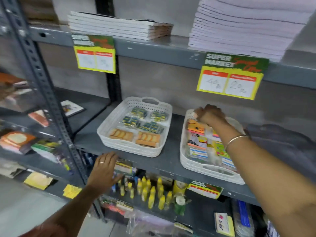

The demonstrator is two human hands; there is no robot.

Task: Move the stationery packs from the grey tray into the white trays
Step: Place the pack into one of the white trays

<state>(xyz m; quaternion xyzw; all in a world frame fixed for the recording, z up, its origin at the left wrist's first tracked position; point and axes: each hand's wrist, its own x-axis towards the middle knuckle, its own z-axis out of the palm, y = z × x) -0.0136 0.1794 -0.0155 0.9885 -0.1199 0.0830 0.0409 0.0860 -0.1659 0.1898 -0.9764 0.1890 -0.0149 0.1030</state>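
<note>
Two white trays stand on the middle grey shelf. The left white tray (102, 132) holds blue-and-yellow packs (136, 120) at the back and orange packs (148, 138) at the front. The right white tray (183, 161) is full of colourful stationery packs (196, 139). My right hand (211, 115) is curled at the far end of the right tray, its fingers closed around a pale pack that is mostly hidden. My left hand (104, 170) hovers flat with fingers spread at the shelf's front edge, below the left tray, and holds nothing. No grey tray is in view.
Price cards (230, 77) hang from the shelf above, which carries stacked notebooks (119, 26) and paper. Yellow glue bottles (153, 194) crowd the shelf below. A slotted steel upright (49, 103) stands at left, with books on the neighbouring rack.
</note>
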